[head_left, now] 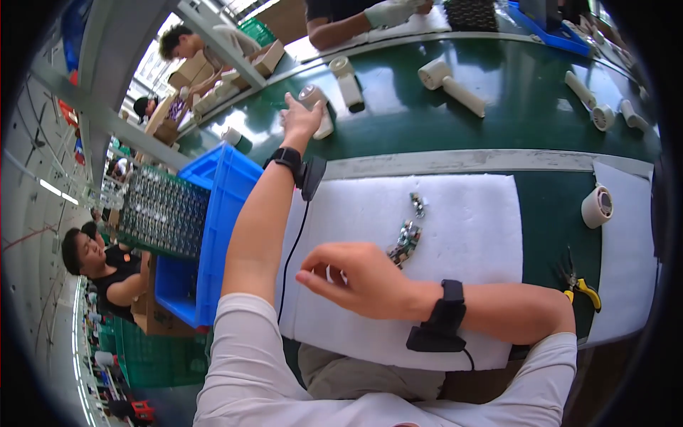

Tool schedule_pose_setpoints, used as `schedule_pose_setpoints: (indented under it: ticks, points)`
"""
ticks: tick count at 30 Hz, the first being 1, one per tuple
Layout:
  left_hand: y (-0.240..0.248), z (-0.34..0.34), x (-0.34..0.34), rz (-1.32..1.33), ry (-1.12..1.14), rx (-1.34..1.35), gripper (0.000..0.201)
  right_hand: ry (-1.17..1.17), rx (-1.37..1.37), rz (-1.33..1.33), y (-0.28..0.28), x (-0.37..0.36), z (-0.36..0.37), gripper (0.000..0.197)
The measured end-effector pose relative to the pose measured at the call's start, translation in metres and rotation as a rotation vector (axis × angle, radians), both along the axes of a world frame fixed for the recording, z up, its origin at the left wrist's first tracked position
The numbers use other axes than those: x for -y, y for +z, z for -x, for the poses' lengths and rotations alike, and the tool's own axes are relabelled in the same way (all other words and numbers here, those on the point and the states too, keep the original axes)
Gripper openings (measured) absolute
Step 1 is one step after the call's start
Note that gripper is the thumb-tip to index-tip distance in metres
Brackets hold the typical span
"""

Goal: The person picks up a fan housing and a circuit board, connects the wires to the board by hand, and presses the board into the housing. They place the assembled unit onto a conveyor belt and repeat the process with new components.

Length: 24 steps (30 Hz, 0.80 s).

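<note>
My left hand (302,118) stretches far out over the green conveyor, fingers spread, its thumb side overlapping a white handheld device with a round head (311,93). Whether skin touches it, I cannot tell. Above the white foam mat (469,249), my right hand (366,279) hangs with bent fingers, a gap showing between thumb and fingers and no object visible there. Just beyond it lie small curved circuit-board assemblies (406,240) on the mat, partly hidden by the hand. Another white device (347,84) stands just right of the left hand.
A blue bin (231,174) stands left of the mat, beside a rack of circuit boards (162,211). To the right lie yellow-handled pliers (585,293) and a round white part (597,207). More white devices (453,88) sit on the conveyor (519,107). Co-workers sit across and left.
</note>
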State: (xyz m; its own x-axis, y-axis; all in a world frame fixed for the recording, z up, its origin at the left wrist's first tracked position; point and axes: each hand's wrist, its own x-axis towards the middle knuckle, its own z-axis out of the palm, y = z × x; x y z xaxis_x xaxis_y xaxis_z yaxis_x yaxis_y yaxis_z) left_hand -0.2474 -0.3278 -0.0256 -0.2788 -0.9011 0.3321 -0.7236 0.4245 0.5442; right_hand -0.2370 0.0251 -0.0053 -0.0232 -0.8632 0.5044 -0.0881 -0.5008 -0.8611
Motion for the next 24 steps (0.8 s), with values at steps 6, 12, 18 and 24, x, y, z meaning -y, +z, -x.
schedule_pose_setpoints:
  ticks: [6,12,18,24]
  points:
    - [0.029,0.081,-0.040,0.165,-0.296,0.463,0.076,0.170,-0.216,-0.121,-0.016,-0.004,0.001,0.020]
    - [-0.009,0.093,0.021,0.176,-0.161,0.577,0.062,0.352,-0.329,-0.080,-0.021,-0.002,-0.001,0.024]
    - [0.067,0.014,-0.052,-0.766,-0.452,-0.422,0.042,0.337,-0.309,-0.064,-0.018,0.003,-0.002,0.023]
    - [0.101,-0.114,-0.242,-0.967,-0.400,-0.738,0.042,0.331,-0.248,0.009,0.000,-0.017,0.008,0.016]
